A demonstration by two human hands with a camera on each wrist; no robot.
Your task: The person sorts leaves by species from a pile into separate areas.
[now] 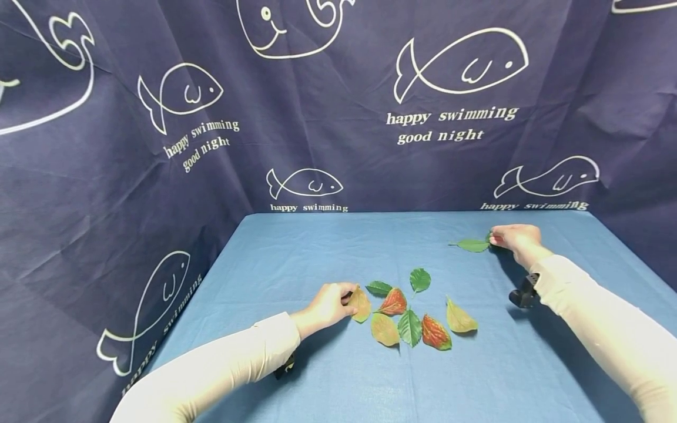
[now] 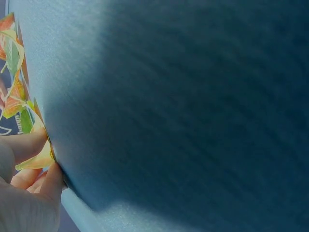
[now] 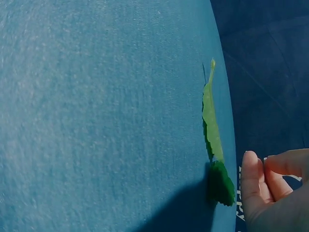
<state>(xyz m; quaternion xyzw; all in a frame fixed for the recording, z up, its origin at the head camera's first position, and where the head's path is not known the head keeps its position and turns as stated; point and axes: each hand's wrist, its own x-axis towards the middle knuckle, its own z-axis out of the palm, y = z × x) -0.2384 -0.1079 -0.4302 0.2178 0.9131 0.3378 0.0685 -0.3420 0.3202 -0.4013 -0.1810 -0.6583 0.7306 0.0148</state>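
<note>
In the head view, my left hand (image 1: pixel 324 306) pinches the edge of a yellow-orange leaf (image 1: pixel 360 304) at the left end of a leaf cluster. The left wrist view shows the thumb and fingertips on this yellow leaf (image 2: pixel 41 157). Far back on the right, my right hand (image 1: pixel 517 239) is beside a light green leaf (image 1: pixel 472 245). In the right wrist view, a darker green leaf (image 3: pixel 221 183) touches the end of the light green one (image 3: pixel 211 118). A gap separates both from my loosely bent fingers (image 3: pixel 251 181), which hold nothing.
Around the middle of the blue cloth (image 1: pixel 296 252) lie red leaves (image 1: pixel 394 301), green leaves (image 1: pixel 420 280) and yellow leaves (image 1: pixel 385 329). Another yellow leaf (image 1: pixel 459 318) lies to their right. A dark curtain (image 1: pixel 328 117) with fish drawings stands behind the table.
</note>
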